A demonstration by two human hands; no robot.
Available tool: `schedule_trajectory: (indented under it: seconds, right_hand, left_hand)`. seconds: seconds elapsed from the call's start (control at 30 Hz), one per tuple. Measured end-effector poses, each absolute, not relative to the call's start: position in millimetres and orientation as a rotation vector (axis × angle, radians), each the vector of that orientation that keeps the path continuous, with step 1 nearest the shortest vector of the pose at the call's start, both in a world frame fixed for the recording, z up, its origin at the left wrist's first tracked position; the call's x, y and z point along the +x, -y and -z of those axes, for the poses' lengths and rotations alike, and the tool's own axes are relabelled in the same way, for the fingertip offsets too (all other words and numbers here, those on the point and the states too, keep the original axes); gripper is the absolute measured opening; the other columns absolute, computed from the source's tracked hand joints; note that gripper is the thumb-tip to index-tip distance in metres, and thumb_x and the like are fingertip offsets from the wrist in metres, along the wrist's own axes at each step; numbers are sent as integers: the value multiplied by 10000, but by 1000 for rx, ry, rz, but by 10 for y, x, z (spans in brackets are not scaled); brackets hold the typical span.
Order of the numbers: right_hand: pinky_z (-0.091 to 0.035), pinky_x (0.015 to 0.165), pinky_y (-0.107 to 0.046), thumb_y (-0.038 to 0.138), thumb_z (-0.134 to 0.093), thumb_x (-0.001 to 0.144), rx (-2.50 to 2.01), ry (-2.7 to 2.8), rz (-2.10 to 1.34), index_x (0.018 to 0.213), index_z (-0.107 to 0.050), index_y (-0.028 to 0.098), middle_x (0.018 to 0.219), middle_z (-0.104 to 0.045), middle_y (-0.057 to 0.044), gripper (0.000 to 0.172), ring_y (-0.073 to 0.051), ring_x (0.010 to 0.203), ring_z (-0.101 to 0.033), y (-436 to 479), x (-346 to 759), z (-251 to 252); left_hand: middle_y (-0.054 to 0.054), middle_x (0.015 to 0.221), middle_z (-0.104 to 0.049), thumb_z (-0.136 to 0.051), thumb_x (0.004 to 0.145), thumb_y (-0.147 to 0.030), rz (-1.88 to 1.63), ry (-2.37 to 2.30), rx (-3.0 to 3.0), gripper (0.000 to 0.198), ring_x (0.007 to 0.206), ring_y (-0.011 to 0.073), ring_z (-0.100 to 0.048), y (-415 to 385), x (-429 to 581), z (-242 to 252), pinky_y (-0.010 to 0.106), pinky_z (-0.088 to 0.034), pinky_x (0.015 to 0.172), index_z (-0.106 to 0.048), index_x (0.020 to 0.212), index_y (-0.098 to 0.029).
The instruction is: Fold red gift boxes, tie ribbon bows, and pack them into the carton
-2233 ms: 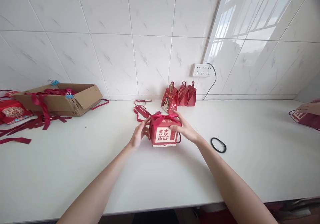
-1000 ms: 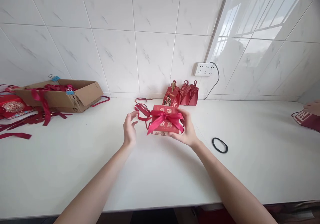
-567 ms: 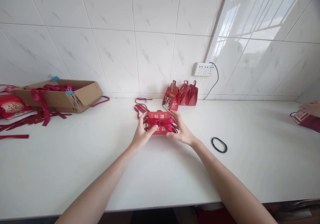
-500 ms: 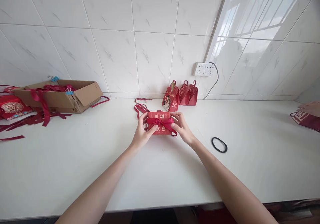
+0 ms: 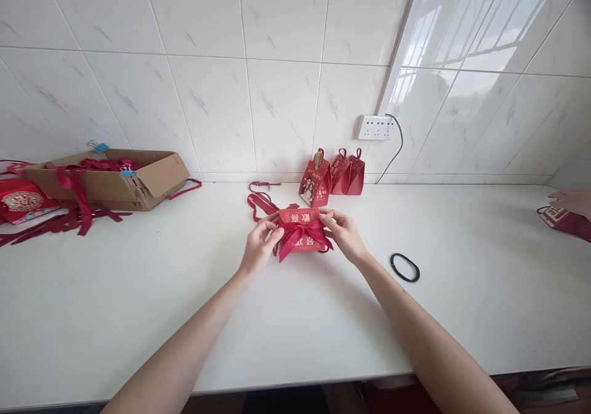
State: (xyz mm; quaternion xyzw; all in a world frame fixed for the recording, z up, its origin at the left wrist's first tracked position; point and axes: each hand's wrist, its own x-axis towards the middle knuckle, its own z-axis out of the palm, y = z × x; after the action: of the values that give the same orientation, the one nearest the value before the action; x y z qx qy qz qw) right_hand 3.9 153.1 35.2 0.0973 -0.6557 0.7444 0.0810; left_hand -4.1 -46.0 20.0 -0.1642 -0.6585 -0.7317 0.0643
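A small red gift box (image 5: 306, 242) with gold characters stands on the white counter (image 5: 138, 303) in the middle. A red ribbon bow (image 5: 302, 231) is tied across its top. My left hand (image 5: 259, 246) pinches the bow's left loop at the box's left edge. My right hand (image 5: 343, 233) pinches the right loop at the box's upper right corner. Both hands have their fingers closed on the ribbon.
Three finished red gift boxes (image 5: 331, 177) stand by the wall behind. Loose ribbon (image 5: 259, 202) lies just left of them. A cardboard box (image 5: 111, 178) with ribbons is at far left, a black hair band (image 5: 405, 267) to the right. Another person's hand (image 5: 570, 201) rests on a red box at the right edge.
The box was tipped back so its top faces me. My left hand let go, then came back. Both hands moved from holding the box's sides to pinching the bow's loops.
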Motion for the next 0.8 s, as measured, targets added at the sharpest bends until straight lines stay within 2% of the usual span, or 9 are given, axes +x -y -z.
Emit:
schedule_trajectory:
  seconds: [0.17,0.37,0.63,0.8]
  right_hand:
    - [-522,683,-331,525,-712,689,296,1962,-2229,604,-507,168,1222,-568,-103,420,-170,802,-607,-1524,57,-366]
    - [-521,681,-325,512,-714,695,313,1935,-2290,605,-508,171,1224,-575,-86,409,-162,802,-604,-1522,50,-354]
    - [-521,729,-317,500,-707,715,295,1842,-2497,684,-614,178,883,-651,-32,336,-159,792,-596,-1521,33,-363]
    - [-520,748,-322,500,-719,707,296,1834,-2548,794,-681,176,803,-656,-27,338,-165,788,-608,-1516,51,-394]
  left_hand:
    - [117,1294,-530,-683,716,-482,2185,2006,-469,332,1103,272,-563,455,-25,-230,383,-469,869,-571,740,-170]
    - [112,1255,-566,-688,720,-448,2138,2008,-459,316,1097,270,-570,462,-20,-245,383,-466,875,-547,662,-172]
    - [111,1310,-541,-636,756,-493,2076,2044,-503,333,1221,288,-495,466,-52,-210,375,-426,936,-569,665,-180]
    - [105,1321,-534,-615,776,-479,2026,2096,-506,315,1221,287,-492,488,-89,-206,397,-378,990,-579,678,-181]
